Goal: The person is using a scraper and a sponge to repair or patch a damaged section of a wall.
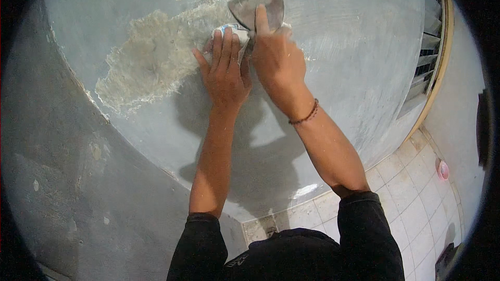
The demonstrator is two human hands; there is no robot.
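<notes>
My right hand [281, 65] grips a putty knife [271, 8], its index finger stretched along the wide grey blade. The blade lies against the grey wall at the upper right end of a rough bare patch [151, 52]. Just left of it, my left hand [227, 75] presses its fingers over a crumpled white and blue piece [239, 32] against the wall. What that piece is made of I cannot make out, since the fingers cover much of it. The knife's handle is mostly hidden in my right fist.
The painted wall [344, 47] meets another grey wall [62, 177] at a corner on the left. A louvred window [429, 47] with a wooden frame [442, 73] is at the right. Below lies a white tiled floor [411, 192] with a small pink container [442, 170].
</notes>
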